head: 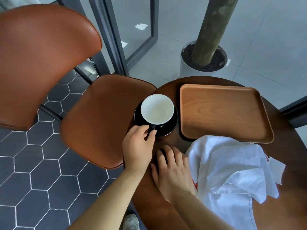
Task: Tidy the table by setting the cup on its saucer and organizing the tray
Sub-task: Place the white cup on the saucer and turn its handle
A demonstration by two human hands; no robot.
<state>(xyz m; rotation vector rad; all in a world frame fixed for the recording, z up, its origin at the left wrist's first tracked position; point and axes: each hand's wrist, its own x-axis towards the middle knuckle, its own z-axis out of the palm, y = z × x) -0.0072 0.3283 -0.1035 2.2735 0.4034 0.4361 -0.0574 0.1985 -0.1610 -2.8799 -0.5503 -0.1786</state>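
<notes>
Round wooden table: your left hand pinches the handle of the cup, already seated on its saucer near the left edge; your right hand rests flat, holding nothing; the tray awaits organizing.

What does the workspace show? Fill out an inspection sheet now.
Surface: round dark wooden table.
Job's things: cup, empty, sits on black saucer; wooden tray empty, beside them.
Clutter: crumpled white cloth overlapping the tray's near edge.
Grippers: left hand, fingers pinching the cup handle; right hand flat on table.
Cables: nothing seen.
Surroundings: brown chair, potted tree, hexagon floor tiles.
</notes>
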